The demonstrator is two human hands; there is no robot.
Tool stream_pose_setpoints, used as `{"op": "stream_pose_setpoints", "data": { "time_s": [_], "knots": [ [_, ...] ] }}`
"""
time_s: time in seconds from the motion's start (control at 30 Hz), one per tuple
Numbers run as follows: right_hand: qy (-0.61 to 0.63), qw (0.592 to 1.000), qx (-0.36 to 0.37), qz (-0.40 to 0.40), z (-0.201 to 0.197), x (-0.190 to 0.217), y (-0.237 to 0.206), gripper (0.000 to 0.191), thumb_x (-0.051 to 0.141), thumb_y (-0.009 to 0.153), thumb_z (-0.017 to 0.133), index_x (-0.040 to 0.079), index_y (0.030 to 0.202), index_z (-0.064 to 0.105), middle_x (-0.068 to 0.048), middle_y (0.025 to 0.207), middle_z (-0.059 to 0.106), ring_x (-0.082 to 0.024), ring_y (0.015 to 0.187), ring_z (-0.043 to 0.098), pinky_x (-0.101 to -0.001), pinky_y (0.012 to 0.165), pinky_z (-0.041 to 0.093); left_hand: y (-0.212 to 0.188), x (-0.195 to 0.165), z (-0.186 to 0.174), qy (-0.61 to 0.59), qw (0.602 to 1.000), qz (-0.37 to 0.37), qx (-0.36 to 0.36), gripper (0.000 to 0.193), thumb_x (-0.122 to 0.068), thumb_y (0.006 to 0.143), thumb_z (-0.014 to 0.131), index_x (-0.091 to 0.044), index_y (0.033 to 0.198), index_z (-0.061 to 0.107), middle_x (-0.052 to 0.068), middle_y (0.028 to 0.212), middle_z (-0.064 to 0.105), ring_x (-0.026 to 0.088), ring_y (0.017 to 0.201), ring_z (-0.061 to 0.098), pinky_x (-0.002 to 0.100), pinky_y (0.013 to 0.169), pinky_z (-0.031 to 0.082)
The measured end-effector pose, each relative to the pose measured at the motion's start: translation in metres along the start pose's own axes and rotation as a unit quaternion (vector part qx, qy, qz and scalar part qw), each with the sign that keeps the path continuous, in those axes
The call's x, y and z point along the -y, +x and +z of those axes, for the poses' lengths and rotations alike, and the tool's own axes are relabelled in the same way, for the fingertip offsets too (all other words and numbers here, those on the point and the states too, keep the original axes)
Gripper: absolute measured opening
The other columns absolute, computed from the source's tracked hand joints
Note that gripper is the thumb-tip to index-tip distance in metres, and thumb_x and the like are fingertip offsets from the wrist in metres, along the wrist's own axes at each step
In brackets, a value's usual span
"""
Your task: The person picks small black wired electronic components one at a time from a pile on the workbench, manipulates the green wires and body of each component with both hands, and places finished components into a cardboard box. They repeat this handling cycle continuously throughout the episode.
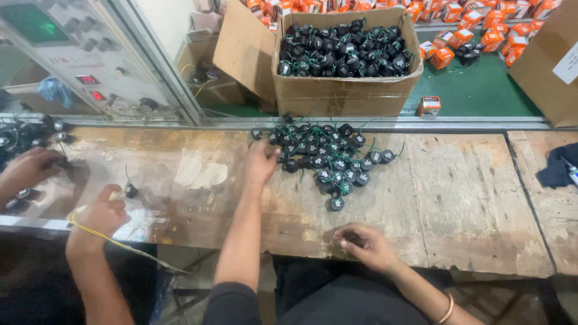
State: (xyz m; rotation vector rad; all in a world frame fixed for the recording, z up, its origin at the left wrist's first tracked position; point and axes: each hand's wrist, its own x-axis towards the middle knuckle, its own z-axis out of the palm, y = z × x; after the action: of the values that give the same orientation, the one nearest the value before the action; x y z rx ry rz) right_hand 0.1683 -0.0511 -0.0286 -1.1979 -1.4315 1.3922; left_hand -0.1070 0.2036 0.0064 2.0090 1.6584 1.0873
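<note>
A heap of small round black parts with green wires (328, 159) lies on the worn wooden bench (457, 198). My left hand (260, 164) reaches to the heap's left edge, its fingers bent down over one of the black parts there. My right hand (364, 244) rests at the bench's near edge with fingers curled inward. A dark patch shows under them, and I cannot tell whether it is a part or a shadow.
An open cardboard box (343, 90) full of the same black parts stands behind the heap. Orange cartons (481, 33) lie on the green surface beyond. At left, a co-worker's hands (102, 210) handle a part and a yellow wire near a control panel (72, 54). A dark cloth (557, 165) lies at right.
</note>
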Motion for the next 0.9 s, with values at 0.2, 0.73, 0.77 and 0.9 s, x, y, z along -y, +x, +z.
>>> {"op": "stream_pose_setpoints", "data": {
  "time_s": [0.2,0.73,0.77,0.9],
  "knots": [
    [-0.021,0.997,0.015,-0.067,0.004,0.002,-0.006,0.019,0.008,0.093,0.07,0.0,0.111,0.071,-0.008,0.11,0.076,-0.015,0.105,0.07,-0.0302,0.093,0.055,-0.08,-0.029,0.007,0.008,0.991,0.112,-0.073,0.031,-0.017,0.083,0.079,-0.005,0.11,0.07,0.022,0.127,0.066,0.042,0.112,0.062,0.048,0.095,0.049],
    [0.079,0.997,0.01,-0.022,0.005,-0.016,0.001,0.023,0.007,0.094,0.07,-0.001,0.115,0.068,-0.008,0.111,0.073,-0.013,0.102,0.066,-0.0286,0.087,0.054,-0.161,-0.023,-0.019,-0.042,0.996,0.04,-0.069,0.032,0.0,0.088,0.065,-0.006,0.12,0.067,0.013,0.109,0.072,0.036,0.105,0.066,0.046,0.09,0.052],
    [0.079,0.997,0.0,0.001,0.005,-0.017,0.002,0.025,0.007,0.093,0.07,0.0,0.116,0.068,-0.008,0.109,0.074,-0.012,0.1,0.066,-0.028,0.084,0.053,-0.157,-0.023,-0.015,-0.032,0.995,0.044,-0.088,0.036,0.001,0.087,0.064,-0.004,0.123,0.066,0.014,0.107,0.071,0.037,0.102,0.064,0.047,0.09,0.051],
    [0.09,0.996,-0.004,-0.013,0.007,-0.017,0.005,0.027,0.007,0.093,0.071,0.0,0.119,0.067,-0.007,0.108,0.072,-0.011,0.099,0.066,-0.027,0.082,0.054,-0.145,-0.021,-0.008,0.004,0.985,0.103,-0.137,0.047,0.009,0.078,0.056,-0.001,0.122,0.066,0.019,0.108,0.067,0.041,0.102,0.06,0.047,0.09,0.049]
  ]
}}
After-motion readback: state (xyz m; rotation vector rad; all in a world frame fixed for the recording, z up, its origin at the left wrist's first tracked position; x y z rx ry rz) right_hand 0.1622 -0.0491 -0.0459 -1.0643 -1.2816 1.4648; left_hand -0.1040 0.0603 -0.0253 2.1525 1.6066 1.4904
